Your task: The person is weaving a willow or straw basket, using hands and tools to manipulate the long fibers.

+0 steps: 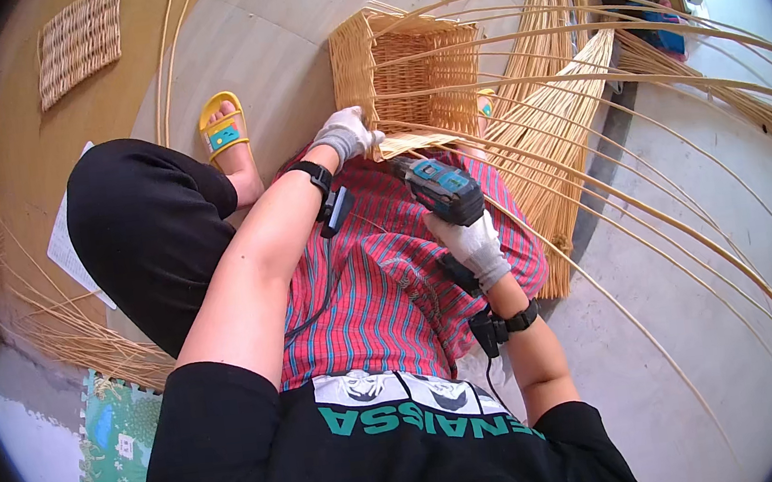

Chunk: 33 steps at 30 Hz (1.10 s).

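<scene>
A woven wicker basket (351, 78) lies on its side before me, its open side to the right and long unwoven strands running out from it. My left hand (350, 135), in a white-grey work glove, is closed on the basket's near left corner. In my right hand (472, 244), also gloved, is a teal-and-black cordless drill (442, 189). Its nose points up and left, against or close to the basket's near edge; the exact contact is hidden. The glove and drill body hide most of the handle. A red checked cloth (363, 286) covers my lap under both hands.
Bundles of straw-coloured strands (551, 146) lie at the right, beneath the basket's long strands (662, 76). A woven panel (80, 43) rests at the far left. More loose strands (93, 346) and a green foam mat (111, 463) are at the near left. Yellow sandals (222, 122) flank the basket.
</scene>
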Available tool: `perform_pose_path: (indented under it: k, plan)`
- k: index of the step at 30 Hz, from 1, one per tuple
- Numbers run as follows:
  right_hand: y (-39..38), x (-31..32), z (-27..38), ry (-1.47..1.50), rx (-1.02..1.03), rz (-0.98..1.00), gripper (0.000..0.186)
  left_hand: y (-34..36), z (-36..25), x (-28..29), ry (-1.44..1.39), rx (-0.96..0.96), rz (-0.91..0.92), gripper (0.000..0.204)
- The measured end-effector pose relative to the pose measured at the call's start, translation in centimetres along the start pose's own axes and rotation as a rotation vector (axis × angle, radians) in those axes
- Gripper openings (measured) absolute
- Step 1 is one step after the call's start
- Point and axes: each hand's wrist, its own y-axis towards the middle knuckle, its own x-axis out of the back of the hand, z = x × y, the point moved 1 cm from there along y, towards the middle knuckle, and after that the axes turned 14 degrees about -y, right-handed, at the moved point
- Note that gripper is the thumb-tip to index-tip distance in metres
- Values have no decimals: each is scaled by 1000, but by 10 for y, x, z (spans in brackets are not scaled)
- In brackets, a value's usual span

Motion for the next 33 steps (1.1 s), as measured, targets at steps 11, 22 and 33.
perform_pose_path:
  k: [11, 22, 33]
  plan:
    - [-2, 4, -2, -2, 39, -57, 47, 11, 8, -5, -63, -5, 20, 77]
    - [-2, 0, -3, 30, 55, -51, 47, 12, 12, 0, -82, -20, 53, 75]
    - [0, 10, 8, 14, 170, -101, 42, 13, 13, -1, -50, -41, -2, 70]
